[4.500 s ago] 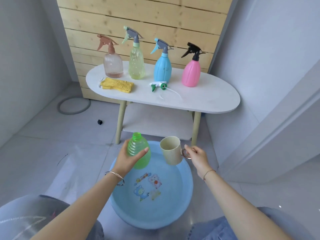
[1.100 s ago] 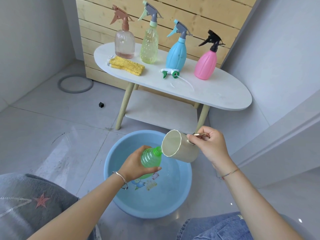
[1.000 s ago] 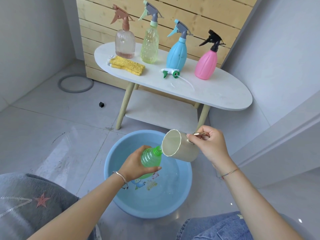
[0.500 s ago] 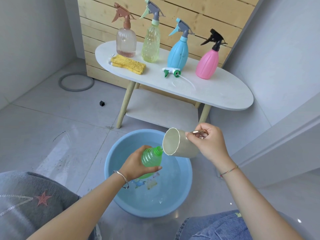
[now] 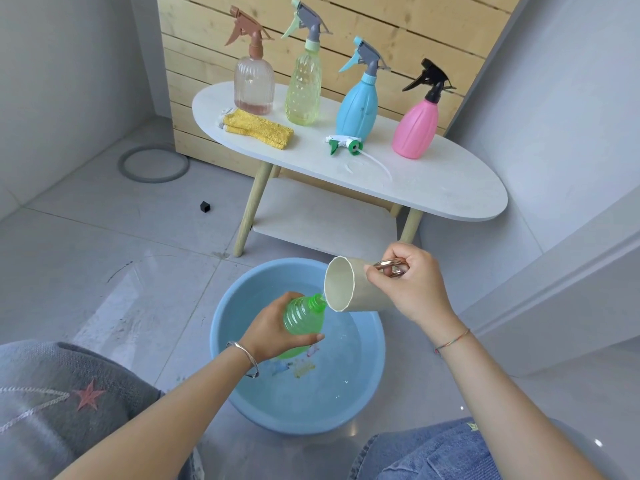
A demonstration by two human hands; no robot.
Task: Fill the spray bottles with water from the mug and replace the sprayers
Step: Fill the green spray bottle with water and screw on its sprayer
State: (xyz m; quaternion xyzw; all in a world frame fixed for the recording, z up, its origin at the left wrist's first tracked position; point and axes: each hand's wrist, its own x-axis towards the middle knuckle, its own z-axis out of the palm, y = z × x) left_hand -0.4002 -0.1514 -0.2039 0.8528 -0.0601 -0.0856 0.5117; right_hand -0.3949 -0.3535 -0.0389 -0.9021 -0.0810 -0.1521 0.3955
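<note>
Grey floor, basin (image 5: 221, 327) under hands. Left hand (image 5: 273, 329) holds green bottle (image 5: 304, 315). Right hand (image 5: 412, 289) tips mug (image 5: 349, 289) at its neck. Four bottles on table look done; sprayer (image 5: 343, 145) left.

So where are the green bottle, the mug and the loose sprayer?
green bottle (image 5: 303, 315): head view, ribbed shoulder below the neck.
mug (image 5: 340, 284): head view, inner wall.
loose sprayer (image 5: 343, 142): head view, white body beside its green collar.
</note>
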